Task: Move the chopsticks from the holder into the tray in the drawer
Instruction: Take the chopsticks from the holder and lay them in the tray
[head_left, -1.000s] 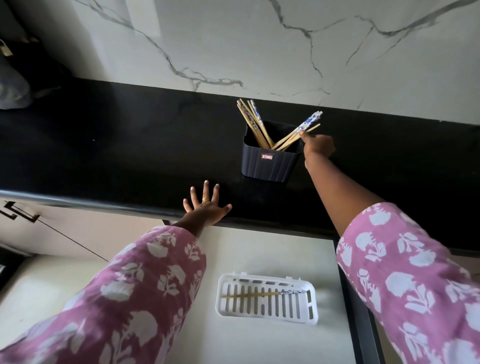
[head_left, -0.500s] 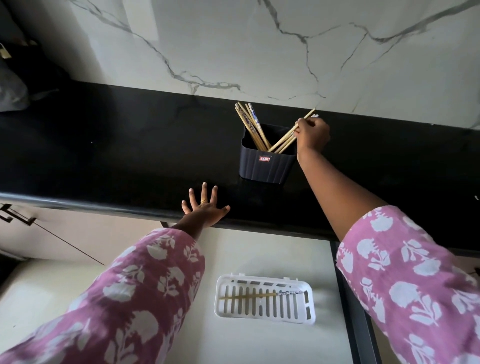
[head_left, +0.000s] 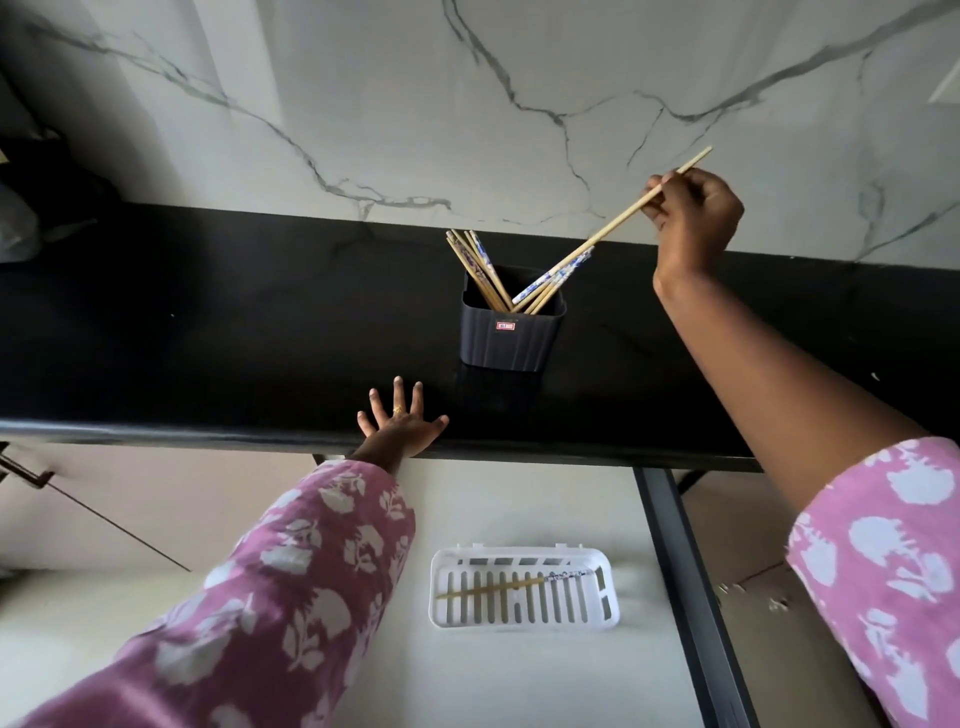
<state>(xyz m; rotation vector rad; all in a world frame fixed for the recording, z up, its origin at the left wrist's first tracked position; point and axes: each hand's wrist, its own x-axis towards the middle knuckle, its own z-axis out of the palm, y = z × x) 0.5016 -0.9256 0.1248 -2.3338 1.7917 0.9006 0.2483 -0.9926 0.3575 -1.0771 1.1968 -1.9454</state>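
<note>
The black counter (head_left: 208, 338) runs wall to wall against the marble backsplash (head_left: 363, 104), bare to either side of the holder (head_left: 509, 338); below its front edge the open drawer (head_left: 519, 675) has free floor around the white tray (head_left: 524, 621), where one chopstick (head_left: 498, 588) lies. The right hand (head_left: 693, 218) is raised right of the holder, fingers pinched on a plain chopstick (head_left: 613, 228) whose lower end still dips into the holder among the other chopsticks (head_left: 480, 270). The left hand (head_left: 402, 423) lies flat and spread on the counter's front edge, holding nothing.

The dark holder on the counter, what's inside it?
The holder contains chopsticks: some plain, some blue-patterned, leaning on both sides. The right hand is drawing one chopstick out. Their lower ends are hidden.
</note>
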